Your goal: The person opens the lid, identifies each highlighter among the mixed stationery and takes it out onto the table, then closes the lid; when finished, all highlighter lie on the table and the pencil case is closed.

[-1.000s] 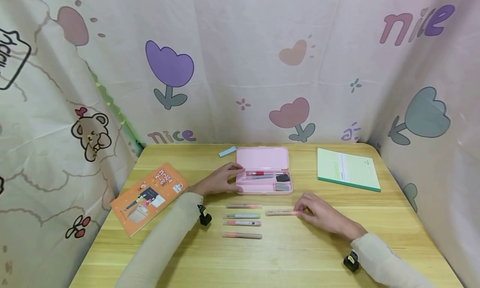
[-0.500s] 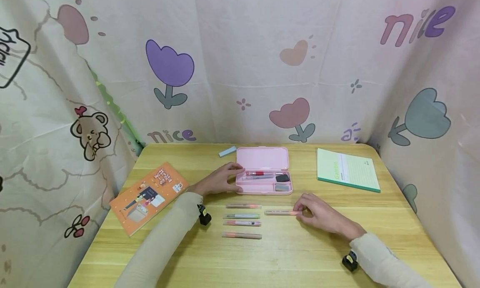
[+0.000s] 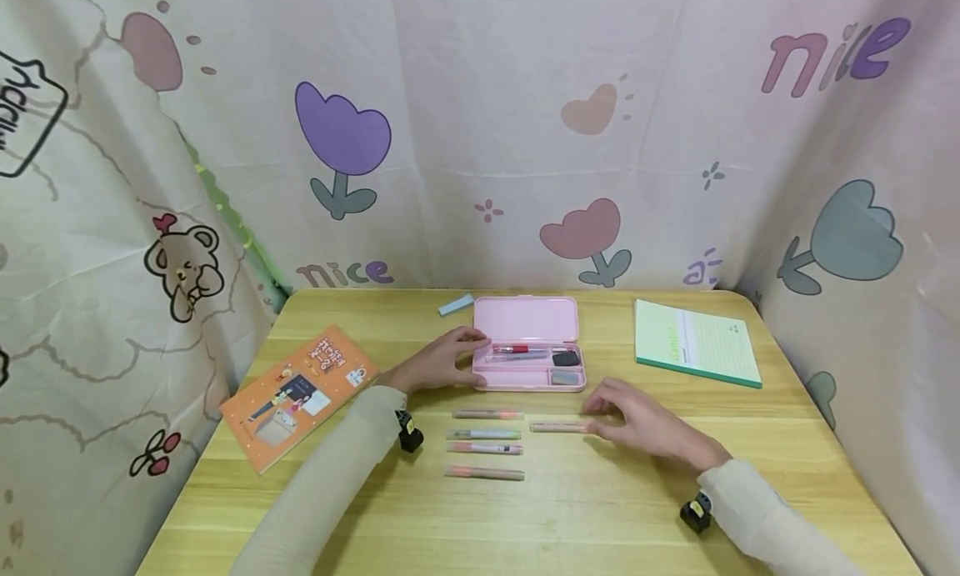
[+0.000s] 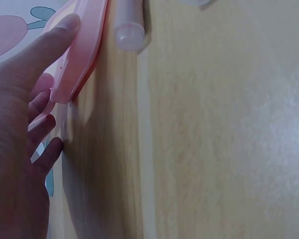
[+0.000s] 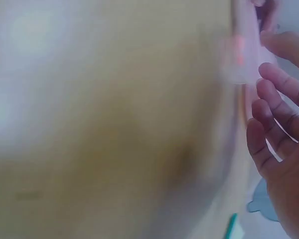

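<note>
My left hand holds the left end of an open pink pencil case; in the left wrist view its thumb lies on the case's edge. Inside the case are a red pen, a black item and a small grey-blue block. My right hand hovers at the right end of a highlighter lying on the table, thumb and fingers spread apart. The right wrist view, partly blurred, shows its fingers holding nothing. Several more pens lie in a column to the left.
An orange book lies at the left of the wooden table, and a green notepad at the back right. A light blue strip sits behind my left hand. A printed curtain surrounds the table.
My right hand has let go of the highlighter, its fingers spreading and lifting slightly. The highlighter stays in the same place to the right of the column. My left hand has not moved.
</note>
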Motion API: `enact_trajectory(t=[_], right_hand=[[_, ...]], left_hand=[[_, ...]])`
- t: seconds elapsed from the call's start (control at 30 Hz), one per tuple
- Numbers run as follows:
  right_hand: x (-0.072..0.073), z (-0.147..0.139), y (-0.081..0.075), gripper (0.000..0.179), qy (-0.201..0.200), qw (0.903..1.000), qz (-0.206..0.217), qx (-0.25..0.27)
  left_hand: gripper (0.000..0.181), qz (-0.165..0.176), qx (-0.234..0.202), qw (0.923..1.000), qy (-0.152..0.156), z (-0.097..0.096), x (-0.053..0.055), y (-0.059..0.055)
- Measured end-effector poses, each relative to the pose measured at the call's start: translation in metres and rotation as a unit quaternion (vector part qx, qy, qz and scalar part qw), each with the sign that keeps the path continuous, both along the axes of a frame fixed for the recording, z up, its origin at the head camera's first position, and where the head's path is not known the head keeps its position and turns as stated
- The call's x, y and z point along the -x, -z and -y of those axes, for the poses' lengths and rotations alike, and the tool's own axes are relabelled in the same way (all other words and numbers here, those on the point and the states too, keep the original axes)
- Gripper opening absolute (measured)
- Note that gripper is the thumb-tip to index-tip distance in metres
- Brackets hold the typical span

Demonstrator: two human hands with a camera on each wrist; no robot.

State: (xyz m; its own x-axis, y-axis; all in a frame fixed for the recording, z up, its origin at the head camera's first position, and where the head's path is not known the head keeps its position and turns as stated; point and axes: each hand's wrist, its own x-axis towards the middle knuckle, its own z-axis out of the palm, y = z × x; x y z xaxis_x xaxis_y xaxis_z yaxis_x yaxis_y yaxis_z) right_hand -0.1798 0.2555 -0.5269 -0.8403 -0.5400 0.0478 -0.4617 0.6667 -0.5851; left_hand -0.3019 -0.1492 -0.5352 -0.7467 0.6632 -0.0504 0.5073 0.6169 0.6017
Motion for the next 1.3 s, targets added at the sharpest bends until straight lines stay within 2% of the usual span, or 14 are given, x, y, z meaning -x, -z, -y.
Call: enact_trajectory(t=[0.17, 0.3, 0.47, 0.6, 0.87, 1.3], right_hand=[[0.025, 0.014, -0.012, 0.027, -0.006, 0.9996, -0.014, 0.021], [0.050, 0.028, -0.016, 0.027, -0.012, 0.9990, -0.025, 0.035], [0.073, 0.045, -0.013, 0.031, 0.002, 0.9986, -0.026, 0.047], [0.086, 0.055, -0.007, 0.029, 0.002, 0.9980, -0.061, 0.016], [0.097, 0.068, -0.001, 0.020, -0.003, 0.9917, -0.123, -0.036], [0.102, 0.072, 0.001, 0.013, -0.019, 0.9855, -0.156, -0.065]], left_hand=[[0.093, -0.001, 0.002, 1.0000, -0.002, 0.001, -0.001, -0.001], [0.092, -0.003, 0.001, 1.0000, 0.001, 0.000, -0.001, -0.002], [0.092, -0.002, 0.003, 1.0000, 0.006, -0.002, -0.002, -0.004], [0.092, -0.002, 0.009, 0.9999, 0.006, -0.004, -0.002, -0.004], [0.091, -0.001, 0.009, 1.0000, 0.003, -0.004, -0.002, -0.005], [0.089, 0.007, 0.014, 0.9998, -0.007, -0.004, -0.006, -0.009]])
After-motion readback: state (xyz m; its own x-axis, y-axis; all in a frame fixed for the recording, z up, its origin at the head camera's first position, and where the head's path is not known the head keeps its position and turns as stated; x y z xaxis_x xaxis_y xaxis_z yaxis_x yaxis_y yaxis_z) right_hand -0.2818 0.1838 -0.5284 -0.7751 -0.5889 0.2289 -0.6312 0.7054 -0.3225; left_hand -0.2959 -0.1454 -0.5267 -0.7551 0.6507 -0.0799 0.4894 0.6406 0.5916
